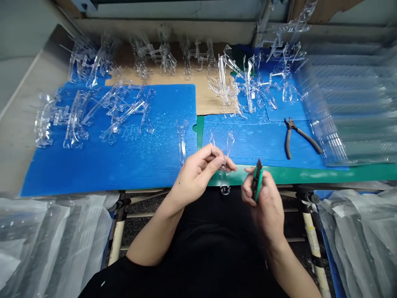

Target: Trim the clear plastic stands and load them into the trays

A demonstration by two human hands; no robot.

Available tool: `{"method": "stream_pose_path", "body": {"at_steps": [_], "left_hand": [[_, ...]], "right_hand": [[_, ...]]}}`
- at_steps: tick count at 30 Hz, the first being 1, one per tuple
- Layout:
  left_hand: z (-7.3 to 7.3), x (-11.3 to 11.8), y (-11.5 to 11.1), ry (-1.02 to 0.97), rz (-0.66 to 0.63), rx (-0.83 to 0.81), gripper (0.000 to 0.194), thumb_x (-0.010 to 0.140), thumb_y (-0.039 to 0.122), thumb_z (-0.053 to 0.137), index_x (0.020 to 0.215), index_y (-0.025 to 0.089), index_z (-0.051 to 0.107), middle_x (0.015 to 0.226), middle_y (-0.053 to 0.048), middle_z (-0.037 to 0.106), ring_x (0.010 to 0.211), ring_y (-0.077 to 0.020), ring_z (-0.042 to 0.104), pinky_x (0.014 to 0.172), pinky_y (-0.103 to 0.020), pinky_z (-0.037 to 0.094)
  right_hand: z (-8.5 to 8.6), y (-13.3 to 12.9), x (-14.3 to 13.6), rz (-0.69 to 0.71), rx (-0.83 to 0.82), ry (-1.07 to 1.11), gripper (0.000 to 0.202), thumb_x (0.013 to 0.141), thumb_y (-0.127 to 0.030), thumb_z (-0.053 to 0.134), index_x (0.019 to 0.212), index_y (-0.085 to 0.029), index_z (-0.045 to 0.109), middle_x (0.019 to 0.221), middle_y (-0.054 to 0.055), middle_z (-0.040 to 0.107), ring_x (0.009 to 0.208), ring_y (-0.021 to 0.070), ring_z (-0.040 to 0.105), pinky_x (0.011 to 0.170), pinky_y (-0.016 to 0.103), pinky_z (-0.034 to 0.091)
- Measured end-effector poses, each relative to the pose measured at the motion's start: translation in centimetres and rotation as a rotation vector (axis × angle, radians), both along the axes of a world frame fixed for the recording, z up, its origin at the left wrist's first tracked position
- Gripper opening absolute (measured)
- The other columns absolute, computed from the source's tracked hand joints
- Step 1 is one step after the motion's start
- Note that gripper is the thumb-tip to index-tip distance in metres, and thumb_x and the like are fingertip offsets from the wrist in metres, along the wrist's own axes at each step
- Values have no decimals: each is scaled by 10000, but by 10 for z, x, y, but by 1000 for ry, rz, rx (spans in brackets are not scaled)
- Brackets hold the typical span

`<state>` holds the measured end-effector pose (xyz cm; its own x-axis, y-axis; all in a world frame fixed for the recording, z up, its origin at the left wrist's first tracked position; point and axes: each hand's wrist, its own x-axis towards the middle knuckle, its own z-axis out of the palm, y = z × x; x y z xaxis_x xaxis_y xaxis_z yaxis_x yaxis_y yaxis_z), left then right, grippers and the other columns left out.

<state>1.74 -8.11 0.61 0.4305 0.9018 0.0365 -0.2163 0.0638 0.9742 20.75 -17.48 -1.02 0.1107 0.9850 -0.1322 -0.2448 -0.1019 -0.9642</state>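
Note:
A clear plastic piece (224,190) is pinched in my left hand (201,171), its two prongs pointing away from me and its ring-shaped end hanging over the table's front edge. To the right, my right hand (262,190) is closed around a green-handled cutter (257,181), its dark tip pointing up and apart from the plastic piece. Another clear piece (182,142) lies on the blue sheet (164,124), just beyond my left hand.
Clear plastic parts (77,118) lie at the left, with more (248,85) at the back right. Grey-handled pliers (289,132) rest near stacked clear trays (356,103). Plastic-wrapped bundles (56,236) flank me below the table. Cardboard (214,101) lies at the back.

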Motion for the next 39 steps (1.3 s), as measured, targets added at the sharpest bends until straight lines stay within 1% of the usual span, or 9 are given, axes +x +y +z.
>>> {"method": "stream_pose_path", "body": {"at_steps": [5,9,12,15,18,23,26,29,39], "left_hand": [[-15,-4,-20,11,-168,37,97,1175,327,569,1171,231,556,939,-37,808,897,-179,802,906,-330,637],[-21,-2,-28,72,-175,53,282,1158,331,610,1422,241,567,998,-51,812,922,-186,801,930,-333,623],[-18,-3,-29,68,-126,36,319,1115,434,677,1347,215,674,1015,-80,800,841,-187,776,783,-296,617],[-10,-11,-26,209,-30,115,267,1110,446,681,1218,215,761,892,-55,767,749,-171,717,683,-278,566],[-3,-21,-22,450,123,403,145,1096,340,714,1082,231,809,944,-61,807,842,-194,736,800,-324,573],[2,-30,-20,525,220,750,167,1058,131,719,1158,238,797,1026,-52,842,925,-210,769,925,-384,562],[5,-30,-22,542,224,784,254,1047,80,706,1224,246,781,1064,-48,844,953,-212,774,1017,-433,540],[7,-28,-27,545,251,764,217,1049,75,701,1170,239,775,1021,-39,839,955,-210,777,954,-409,541],[11,-22,-31,506,265,809,145,1059,85,702,1122,196,770,985,-56,832,902,-199,767,883,-391,550]], "right_hand": [[16,16,-2,-57,62,89,363,1016,-441,834,1329,-275,753,765,-59,525,564,99,383,547,280,323],[28,31,-7,-3,10,77,249,972,-429,877,1054,-214,782,656,-61,574,524,107,461,556,288,413],[35,33,-6,114,38,-18,267,967,-456,871,930,-212,769,708,-10,680,595,145,582,604,304,472],[36,27,2,126,84,-154,250,1020,-481,812,1109,-248,807,818,5,682,680,159,583,663,312,495],[31,20,13,52,93,-174,329,1147,-514,609,1371,-309,735,813,-22,553,665,153,484,638,305,442],[26,15,30,92,235,-577,201,1198,-367,517,1287,-281,676,932,4,607,734,158,524,690,318,440],[30,17,35,146,388,-858,146,1186,-246,489,1270,-243,608,1019,43,657,831,181,605,758,331,481],[37,15,36,186,489,-1037,160,1152,-179,516,1289,-208,595,1021,58,658,860,190,634,744,317,490],[51,-2,32,254,494,-1248,395,1149,-183,610,1542,-231,611,980,12,673,767,143,641,688,290,459]]}}
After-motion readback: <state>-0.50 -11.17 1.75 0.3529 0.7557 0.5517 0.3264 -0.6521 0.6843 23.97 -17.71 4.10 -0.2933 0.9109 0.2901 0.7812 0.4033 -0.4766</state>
